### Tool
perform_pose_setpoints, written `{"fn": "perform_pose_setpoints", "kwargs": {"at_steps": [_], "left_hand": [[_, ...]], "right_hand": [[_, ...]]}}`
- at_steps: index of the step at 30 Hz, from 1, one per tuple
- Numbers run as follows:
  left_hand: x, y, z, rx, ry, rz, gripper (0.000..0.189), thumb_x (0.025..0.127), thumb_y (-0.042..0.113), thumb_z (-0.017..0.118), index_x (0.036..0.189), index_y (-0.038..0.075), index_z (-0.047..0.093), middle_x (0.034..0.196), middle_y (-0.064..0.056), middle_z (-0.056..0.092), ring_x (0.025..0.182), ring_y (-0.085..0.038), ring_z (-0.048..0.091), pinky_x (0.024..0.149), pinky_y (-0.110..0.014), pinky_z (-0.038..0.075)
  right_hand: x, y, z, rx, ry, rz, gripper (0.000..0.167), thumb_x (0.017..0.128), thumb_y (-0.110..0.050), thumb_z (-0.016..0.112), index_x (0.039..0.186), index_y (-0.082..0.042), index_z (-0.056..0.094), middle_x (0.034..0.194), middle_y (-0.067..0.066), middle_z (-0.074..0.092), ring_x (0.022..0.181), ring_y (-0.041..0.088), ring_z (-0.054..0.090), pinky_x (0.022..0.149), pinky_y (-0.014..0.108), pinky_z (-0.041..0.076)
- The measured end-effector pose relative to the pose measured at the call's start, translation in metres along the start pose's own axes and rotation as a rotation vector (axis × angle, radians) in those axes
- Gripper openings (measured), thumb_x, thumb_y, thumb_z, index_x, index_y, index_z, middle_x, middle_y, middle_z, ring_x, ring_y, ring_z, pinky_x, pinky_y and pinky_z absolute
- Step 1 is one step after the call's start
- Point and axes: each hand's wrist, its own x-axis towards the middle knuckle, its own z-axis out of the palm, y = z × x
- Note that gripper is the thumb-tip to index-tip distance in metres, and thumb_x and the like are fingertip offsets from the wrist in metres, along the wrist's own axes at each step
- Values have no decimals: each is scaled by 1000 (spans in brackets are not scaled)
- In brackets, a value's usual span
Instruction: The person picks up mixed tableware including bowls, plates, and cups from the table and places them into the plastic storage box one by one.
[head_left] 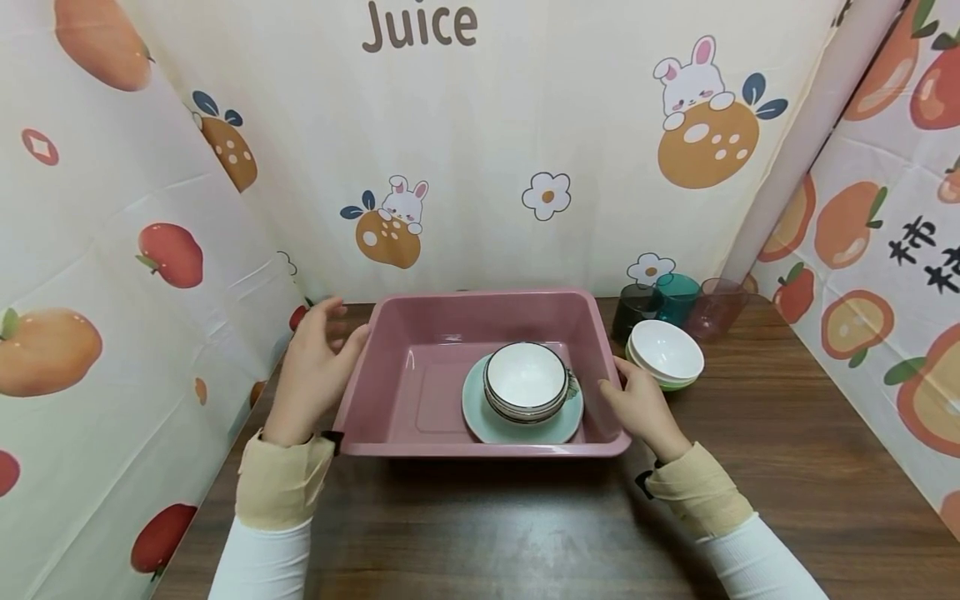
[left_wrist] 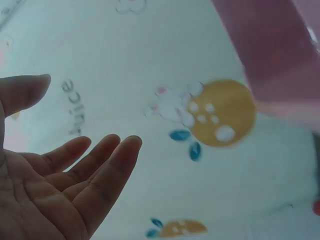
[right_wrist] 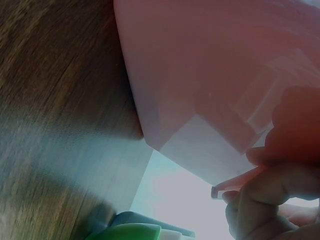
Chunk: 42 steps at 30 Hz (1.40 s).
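Observation:
A pink plastic tub (head_left: 431, 379) stands on the table in front of me. Inside it, right of centre, lies a pale green plate (head_left: 476, 398) with a stack of white dark-rimmed bowls (head_left: 527, 375) on top. My right hand (head_left: 643, 406) grips the tub's right rim; in the right wrist view, curled fingers (right_wrist: 265, 197) pinch that edge from outside. At the tub's left side, my left hand (head_left: 311, 371) is held up with fingers spread and thumb close to the rim. The left wrist view shows its palm (left_wrist: 45, 200) with nothing in it.
Right of the tub, a small stack of white and green bowls (head_left: 666, 350) sits close to my right hand. Behind it stand a dark cup (head_left: 634, 312), a teal cup (head_left: 677, 300) and a reddish clear cup (head_left: 716, 310). A printed curtain (head_left: 480, 167) hangs directly behind the table.

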Motion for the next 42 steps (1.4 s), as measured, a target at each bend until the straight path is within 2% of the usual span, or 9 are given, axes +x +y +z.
{"fn": "perform_pose_setpoints", "kwargs": {"at_steps": [4, 9, 16, 19, 22, 24, 27, 35, 42], "left_hand": [[-14, -24, -6, -1, -22, -79, 67, 97, 43, 56, 146, 1, 36, 140, -22, 49, 123, -40, 53, 98, -54, 46], [-27, -53, -4, 13, -82, -182, 71, 98, 46, 53, 147, -2, 35, 140, -25, 50, 124, -41, 53, 99, -53, 46], [-29, -76, 12, -3, -222, -299, 68, 100, 43, 49, 146, -6, 36, 139, -27, 52, 124, -38, 54, 101, -50, 45], [-27, -80, 21, -12, -246, -303, 64, 99, 39, 52, 141, -8, 43, 131, -28, 58, 114, -36, 60, 95, -46, 49], [-26, -83, 30, -12, -243, -304, 54, 97, 33, 56, 130, -9, 54, 114, -26, 66, 92, -28, 66, 79, -36, 54], [-26, -85, 34, -21, -237, -319, 44, 96, 27, 57, 122, -9, 60, 102, -23, 69, 78, -20, 65, 68, -31, 52], [-26, -87, 39, -42, -217, -342, 35, 95, 19, 56, 114, -9, 64, 90, -20, 70, 67, -13, 61, 60, -27, 49], [-25, -87, 44, -44, -190, -337, 31, 94, 16, 54, 111, -7, 66, 84, -16, 69, 65, -13, 59, 59, -29, 47], [-25, -86, 45, -42, -192, -349, 32, 94, 16, 53, 112, -7, 66, 88, -19, 70, 66, -14, 58, 59, -29, 47]], "right_hand": [[0, -1, 0, -2, 3, -3, 47, 94, -6, 53, 137, 11, 47, 121, 30, 63, 101, 34, 66, 84, 47, 56], [1, -2, 1, -4, 1, -11, 47, 94, -7, 53, 137, 11, 47, 121, 30, 63, 101, 33, 66, 83, 46, 56], [2, -1, 2, -2, 3, -13, 46, 94, -6, 53, 137, 11, 48, 121, 29, 63, 101, 34, 66, 84, 47, 56], [2, 0, 2, -2, 3, -12, 46, 94, -6, 53, 137, 10, 48, 121, 29, 63, 101, 34, 66, 84, 47, 56], [2, 0, 3, 2, 3, -15, 46, 94, -6, 53, 137, 11, 48, 121, 29, 63, 101, 34, 66, 84, 47, 56], [2, 0, 3, 3, 2, -19, 46, 94, -6, 53, 137, 11, 48, 121, 30, 63, 101, 34, 66, 83, 47, 56], [2, 0, 3, 4, -2, -21, 47, 94, -6, 53, 137, 11, 48, 120, 30, 64, 100, 34, 66, 83, 47, 56], [1, 0, 1, -2, 1, -17, 46, 93, -6, 54, 136, 11, 48, 120, 30, 64, 99, 34, 67, 83, 47, 57], [-2, -1, -6, -31, -45, 44, 53, 96, -18, 56, 141, 7, 44, 125, 28, 62, 98, 31, 67, 83, 46, 57]]}}
